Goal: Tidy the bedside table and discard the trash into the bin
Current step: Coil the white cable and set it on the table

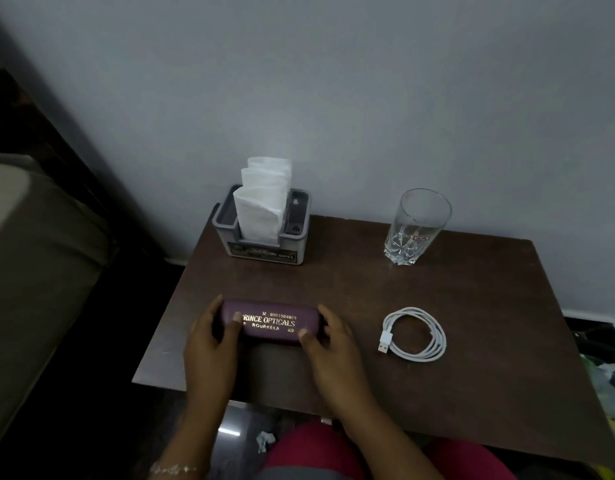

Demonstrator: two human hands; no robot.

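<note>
I've got both hands on the purple glasses case [269,323] now: my left hand [209,341] curls round its left end, my right hand [333,344] round its right end, thumbs on the near side. The case lies at the front left of the bedside table [472,375]. A coiled white cable [415,334] lies to its right, a glass [415,226] stands behind that, and the tissue holder [264,233] sits at the back.
</note>
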